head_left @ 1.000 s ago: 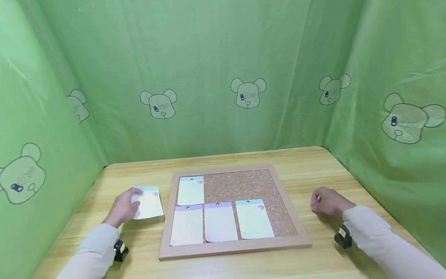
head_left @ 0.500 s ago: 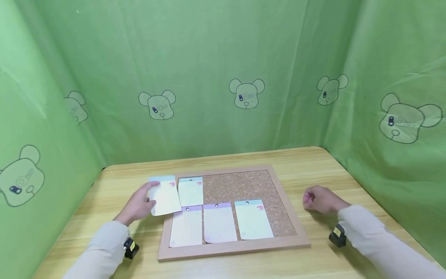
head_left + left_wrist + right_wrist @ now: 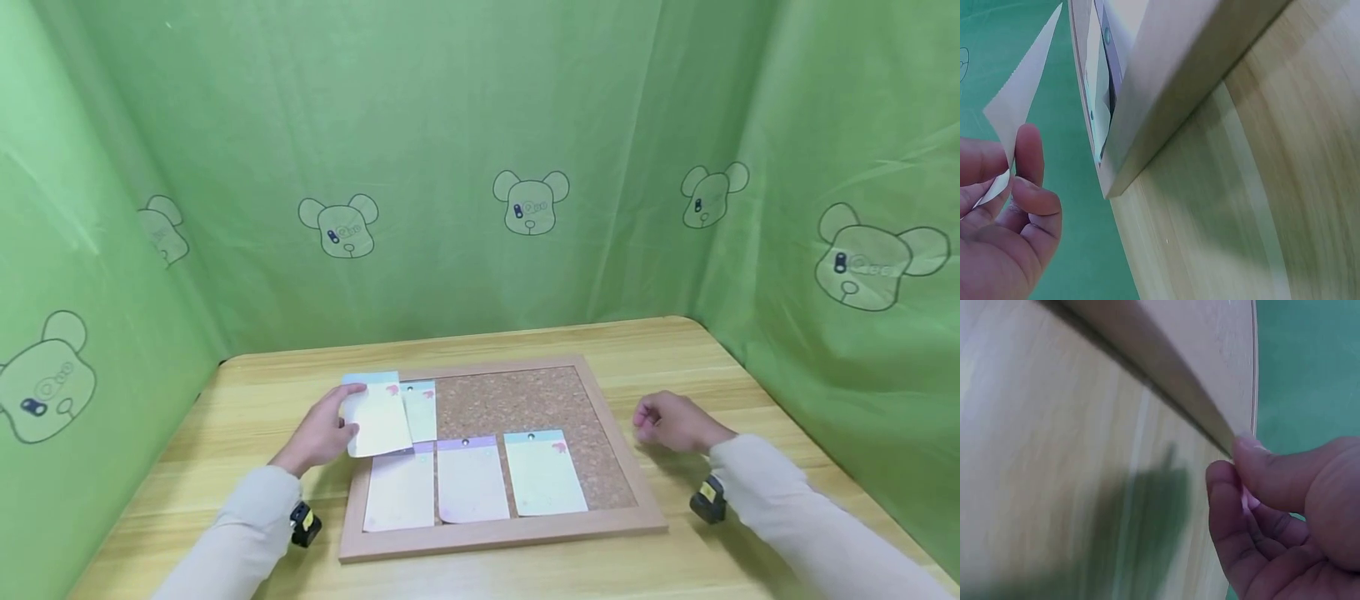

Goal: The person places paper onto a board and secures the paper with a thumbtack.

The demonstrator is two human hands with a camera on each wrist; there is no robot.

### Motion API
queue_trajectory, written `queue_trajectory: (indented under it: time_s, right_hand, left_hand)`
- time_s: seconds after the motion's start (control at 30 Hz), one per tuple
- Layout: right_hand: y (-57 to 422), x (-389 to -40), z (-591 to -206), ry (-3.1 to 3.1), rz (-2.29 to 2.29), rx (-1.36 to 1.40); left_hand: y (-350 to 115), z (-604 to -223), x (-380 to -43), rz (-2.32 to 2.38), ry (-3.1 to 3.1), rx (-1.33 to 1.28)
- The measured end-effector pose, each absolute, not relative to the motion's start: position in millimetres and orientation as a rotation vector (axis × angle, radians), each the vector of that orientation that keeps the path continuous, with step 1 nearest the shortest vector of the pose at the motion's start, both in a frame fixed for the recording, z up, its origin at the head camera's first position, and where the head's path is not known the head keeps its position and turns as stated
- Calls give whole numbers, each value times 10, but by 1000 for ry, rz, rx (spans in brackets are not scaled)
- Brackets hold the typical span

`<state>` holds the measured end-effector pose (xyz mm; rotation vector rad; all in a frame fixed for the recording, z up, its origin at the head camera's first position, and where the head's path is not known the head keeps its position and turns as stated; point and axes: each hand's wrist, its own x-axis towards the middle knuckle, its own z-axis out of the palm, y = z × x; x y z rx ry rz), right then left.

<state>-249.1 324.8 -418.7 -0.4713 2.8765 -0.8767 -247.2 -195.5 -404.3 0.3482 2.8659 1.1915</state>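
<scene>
My left hand (image 3: 327, 429) pinches a pale note sheet (image 3: 377, 414) with a light blue top band and a pink mark. The sheet hangs over the upper left corner of the framed cork board (image 3: 517, 392) and partly covers a pinned blue-topped note (image 3: 422, 410). In the left wrist view the sheet (image 3: 1022, 84) bends between thumb and fingers. My right hand (image 3: 678, 422) is beside the board's right edge, fingers curled. In the right wrist view a small pink thing (image 3: 1249, 500) shows between thumb and fingers; I cannot tell its kind.
Along the board's lower part are two purple-topped notes, one at left (image 3: 401, 496) and one in the middle (image 3: 472, 483), and a blue-topped note (image 3: 546, 475). Round pins hold them. Green curtains (image 3: 450, 292) enclose the wooden table (image 3: 465, 579).
My left hand has carried the note sheet rightward from beside the board to over its upper left corner. My right hand has moved slightly left, closer to the board.
</scene>
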Motion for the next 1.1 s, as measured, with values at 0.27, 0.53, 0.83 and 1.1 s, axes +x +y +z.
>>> queue_trajectory:
  time_s: [0.27, 0.53, 0.83, 1.1]
  right_hand:
    - [3095, -2524, -4146, 2913, -922, -464]
    - [2959, -2576, -4112, 2867, -998, -419]
    - [2753, -2681, -4103, 2837, -1117, -407]
    - [2519, -2746, -4064, 2795, -1188, -393]
  left_hand:
    - [-1801, -4071, -2496, 1265, 2818, 313]
    - [-1645, -4111, -2535, 1243, 2849, 322]
    - [-1482, -4184, -2590, 1252, 2856, 352]
    - [-1340, -4176, -2625, 1277, 2838, 319]
